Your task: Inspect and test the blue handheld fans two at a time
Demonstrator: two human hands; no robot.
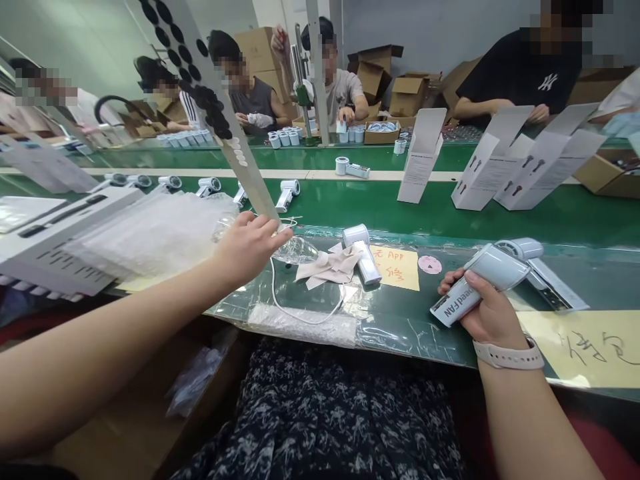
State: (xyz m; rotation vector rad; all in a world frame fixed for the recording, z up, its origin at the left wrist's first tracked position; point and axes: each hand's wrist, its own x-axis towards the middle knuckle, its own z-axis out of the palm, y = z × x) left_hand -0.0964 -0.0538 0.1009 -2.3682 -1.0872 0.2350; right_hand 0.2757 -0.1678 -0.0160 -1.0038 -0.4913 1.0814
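Observation:
My right hand [487, 307] is closed around the light blue handle of a handheld fan [480, 283], its "speed FAN" lettering facing me. Another handheld fan [557, 283] lies on the bench just beyond that hand. My left hand [253, 247] is at the foot of the perforated metal post [250, 170], its fingers bent downward. Crinkled clear plastic [297, 251] shows beside those fingers; whatever is under them is hidden. Between my hands, a handheld fan [369, 263] rests against a pile of beige paper scraps [330, 265], with a white cable [287, 308] looping in front.
Clear plastic bags [145, 230] are stacked at left beside a white panel [65, 233]. Several fans stand along the green conveyor [350, 200], with open white boxes [423, 157] at right. Yellow notes [595, 347] lie on the bench. Several people work across the line.

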